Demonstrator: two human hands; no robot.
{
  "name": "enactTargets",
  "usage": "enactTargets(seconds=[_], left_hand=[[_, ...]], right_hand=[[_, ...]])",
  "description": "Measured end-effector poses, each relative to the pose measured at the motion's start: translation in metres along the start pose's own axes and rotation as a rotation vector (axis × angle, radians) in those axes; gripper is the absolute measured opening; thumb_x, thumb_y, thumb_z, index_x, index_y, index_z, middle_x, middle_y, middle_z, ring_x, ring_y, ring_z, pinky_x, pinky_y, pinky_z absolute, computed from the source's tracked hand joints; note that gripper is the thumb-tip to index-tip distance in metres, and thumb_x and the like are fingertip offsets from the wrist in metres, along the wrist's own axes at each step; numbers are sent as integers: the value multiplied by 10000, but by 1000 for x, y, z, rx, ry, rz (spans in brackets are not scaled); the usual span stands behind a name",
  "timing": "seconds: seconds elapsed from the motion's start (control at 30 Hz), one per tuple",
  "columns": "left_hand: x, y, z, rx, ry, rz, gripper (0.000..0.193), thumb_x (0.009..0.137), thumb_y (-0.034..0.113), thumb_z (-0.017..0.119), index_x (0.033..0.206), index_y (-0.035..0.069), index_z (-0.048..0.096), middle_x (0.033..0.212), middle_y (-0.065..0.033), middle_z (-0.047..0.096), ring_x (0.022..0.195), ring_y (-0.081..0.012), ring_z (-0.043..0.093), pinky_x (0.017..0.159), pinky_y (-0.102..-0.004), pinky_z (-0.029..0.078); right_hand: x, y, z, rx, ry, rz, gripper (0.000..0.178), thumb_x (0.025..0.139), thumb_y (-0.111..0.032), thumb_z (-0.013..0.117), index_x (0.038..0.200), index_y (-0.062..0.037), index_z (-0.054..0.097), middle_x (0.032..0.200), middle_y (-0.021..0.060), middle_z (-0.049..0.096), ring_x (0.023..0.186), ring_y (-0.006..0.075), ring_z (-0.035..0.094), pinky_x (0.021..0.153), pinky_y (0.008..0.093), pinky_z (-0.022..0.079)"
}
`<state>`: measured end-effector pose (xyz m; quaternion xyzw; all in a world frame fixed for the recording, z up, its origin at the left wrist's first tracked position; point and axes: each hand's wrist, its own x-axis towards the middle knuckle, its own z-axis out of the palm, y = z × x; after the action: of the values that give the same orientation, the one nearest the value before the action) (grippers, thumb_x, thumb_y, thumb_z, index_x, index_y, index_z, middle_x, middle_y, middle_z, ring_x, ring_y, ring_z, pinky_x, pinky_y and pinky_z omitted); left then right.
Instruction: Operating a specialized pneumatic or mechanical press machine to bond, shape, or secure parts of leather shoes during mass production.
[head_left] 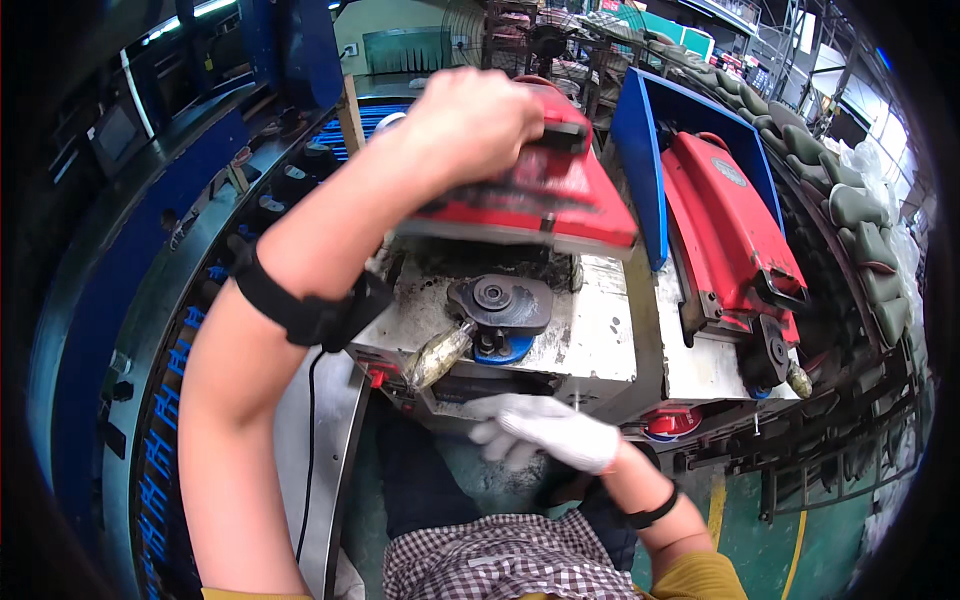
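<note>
A: Left hand [475,125], quick?
B: Bare, blurred, fingers closed around the black handle [568,137] of the red cover [585,200].
A: Cover position?
B: Over the back part of the white machine top [598,335], beyond the dark clamp block [520,300]. Front edge raised; can't tell about contact at the rear.
A: Right hand [545,428]?
B: White glove, fingers loosely extended and parted, in front of the machine, below the clamp block in view. Nearest thing: machine's front edge.
A: Anything on the block?
B: Tape-wrapped lever [440,357], angled toward lower left.
A: Off to the right?
B: Second red cover [725,225], beside a blue panel [645,150]. Checkered apron [500,560] at bottom.
A: Left arm?
B: Black strap [290,310] on it.
</note>
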<state>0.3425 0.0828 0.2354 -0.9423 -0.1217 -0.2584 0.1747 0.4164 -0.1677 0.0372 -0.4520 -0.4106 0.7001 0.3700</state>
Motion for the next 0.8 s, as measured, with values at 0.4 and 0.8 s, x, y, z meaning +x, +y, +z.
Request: enactTargets(seconds=[0.4,0.8], left_hand=[[-48,37,58,-87,-102,-42,162,930,293,669,927,137,715,771,-156,706,750,-386,701,624,-506,532],[-67,50,55,-122,-41,-103,133,926,192,673,1015,103,716,841,-152,700,832,-386,689,719,-500,530]], right_hand=[[98,24,47,1091,-481,-563,696,995,-305,596,1593,-86,315,1586,99,426,1491,284,356,1268,496,218],[-57,36,-37,987,-85,-620,665,1004,-438,617,1545,-133,379,1265,144,642,1096,293,613,975,454,494]])
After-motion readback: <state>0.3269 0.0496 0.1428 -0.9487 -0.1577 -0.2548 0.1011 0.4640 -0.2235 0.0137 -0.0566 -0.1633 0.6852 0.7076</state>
